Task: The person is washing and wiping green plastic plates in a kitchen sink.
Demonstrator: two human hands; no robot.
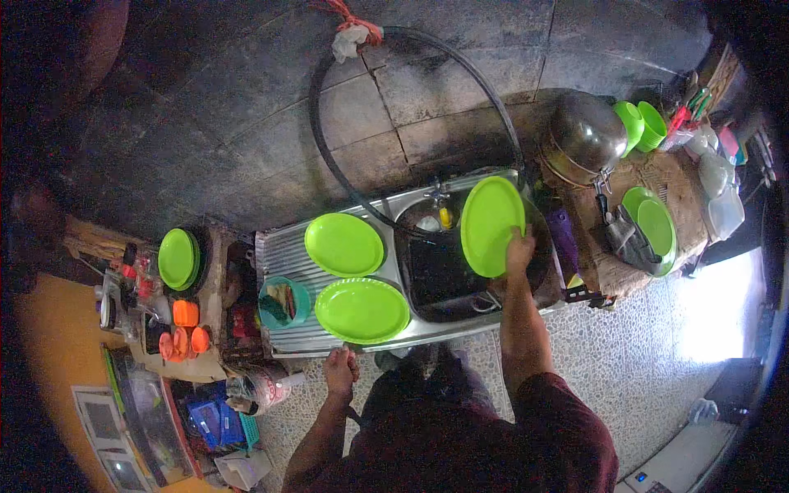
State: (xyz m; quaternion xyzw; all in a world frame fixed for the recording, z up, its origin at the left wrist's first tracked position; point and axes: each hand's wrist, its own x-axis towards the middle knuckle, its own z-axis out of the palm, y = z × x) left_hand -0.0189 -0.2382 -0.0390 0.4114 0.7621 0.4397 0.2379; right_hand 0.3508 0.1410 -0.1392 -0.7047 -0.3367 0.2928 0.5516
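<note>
My right hand [519,249] grips the lower right rim of a green oval plate [493,227], held up over the right part of the steel sink [425,311]. My left hand [341,370] is just off the front edge of the drainboard [285,246], its fingers curled; whether it holds anything is hard to see. Near it lies a green oval plate with a patterned rim [362,310], and behind that another green oval plate [344,244]. A teal tub [301,303] with cloths or scrubbers stands at the left on the drainboard. Behind the basin is a faucet [438,196].
A black hose [317,117] loops down the tiled wall to the sink. On the right counter are a large metal pot [585,132], green cups [651,126] and more green plates [656,225]. Stacked green plates [177,259] and orange containers [185,313] occupy the left counter.
</note>
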